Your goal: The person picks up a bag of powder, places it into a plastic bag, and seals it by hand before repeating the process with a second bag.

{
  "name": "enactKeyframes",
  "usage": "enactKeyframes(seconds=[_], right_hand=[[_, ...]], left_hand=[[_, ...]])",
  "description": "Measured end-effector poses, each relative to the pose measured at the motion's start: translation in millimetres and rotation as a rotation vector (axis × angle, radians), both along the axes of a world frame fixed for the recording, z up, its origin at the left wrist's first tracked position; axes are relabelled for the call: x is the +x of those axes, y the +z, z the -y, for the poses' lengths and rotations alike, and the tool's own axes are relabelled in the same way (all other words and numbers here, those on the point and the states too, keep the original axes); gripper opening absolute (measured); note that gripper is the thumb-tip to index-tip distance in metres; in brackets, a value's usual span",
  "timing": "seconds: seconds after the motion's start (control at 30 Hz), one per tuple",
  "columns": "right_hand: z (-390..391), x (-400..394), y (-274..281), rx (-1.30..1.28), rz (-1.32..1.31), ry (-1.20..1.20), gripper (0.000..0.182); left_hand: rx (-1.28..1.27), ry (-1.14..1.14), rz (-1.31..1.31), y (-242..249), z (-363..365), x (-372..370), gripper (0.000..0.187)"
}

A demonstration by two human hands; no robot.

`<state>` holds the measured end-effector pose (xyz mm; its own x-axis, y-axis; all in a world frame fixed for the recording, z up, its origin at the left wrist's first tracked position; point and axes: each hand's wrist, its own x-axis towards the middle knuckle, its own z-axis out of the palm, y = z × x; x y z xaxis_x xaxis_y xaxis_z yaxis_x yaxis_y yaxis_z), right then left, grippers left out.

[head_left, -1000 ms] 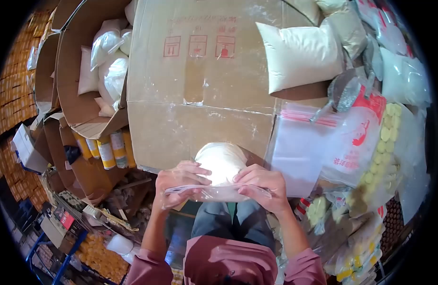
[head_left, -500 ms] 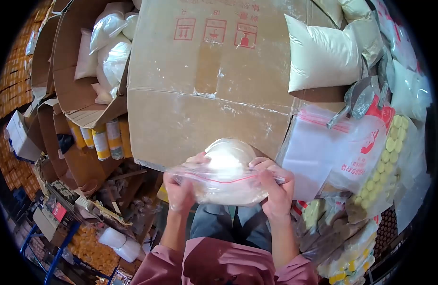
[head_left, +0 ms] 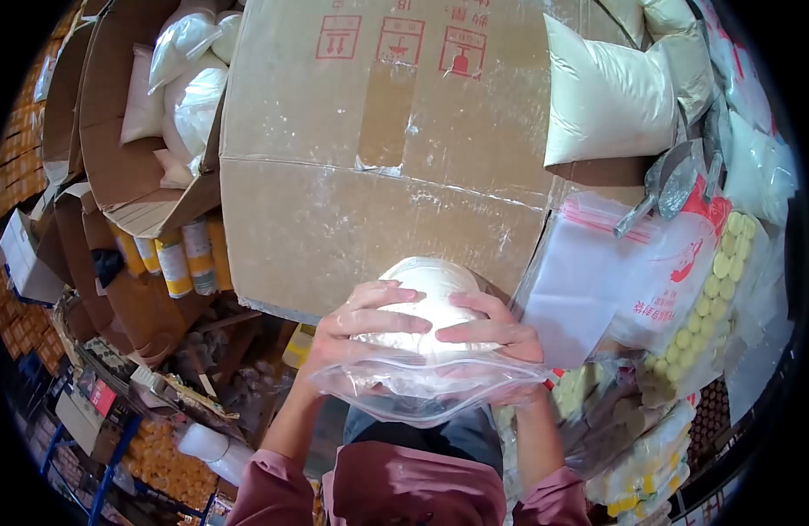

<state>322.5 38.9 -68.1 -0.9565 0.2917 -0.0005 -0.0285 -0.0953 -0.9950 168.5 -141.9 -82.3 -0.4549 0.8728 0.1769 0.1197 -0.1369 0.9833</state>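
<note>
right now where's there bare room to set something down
Widest bare patch: the cardboard between the open carton at left and the plump white bag at upper right. Crowded: the near edge's middle, where left hand and right hand hold a filled zip bag; the right, with flat zip bags and a metal scoop.

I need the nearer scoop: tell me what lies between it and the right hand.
Flat plastic bags lie between the right hand and the nearer scoop, in the head view.
</note>
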Motion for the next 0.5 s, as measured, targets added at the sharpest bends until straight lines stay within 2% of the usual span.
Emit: enactKeyframes(seconds=[0.23, 0.33, 0.43, 0.5], right_hand=[[3, -4, -5, -0.004, -0.048, -0.087, 0.027], [1, -9, 4, -0.084, 0.075, -0.116, 0.025], [8, -13, 11, -0.23, 0.22, -0.262, 0.021], [9, -14, 13, -0.214, 0.236, -0.281, 0.018]], left_hand=[[0.064, 0.078, 0.074, -6, -1, 3, 0.021], [0.058, 0.159, 0.124, -2, -8, 5, 0.021], [-0.057, 0.207, 0.193, 7, -10, 7, 0.023], [-0.121, 0.264, 0.262, 12, -11, 9, 0.02]])
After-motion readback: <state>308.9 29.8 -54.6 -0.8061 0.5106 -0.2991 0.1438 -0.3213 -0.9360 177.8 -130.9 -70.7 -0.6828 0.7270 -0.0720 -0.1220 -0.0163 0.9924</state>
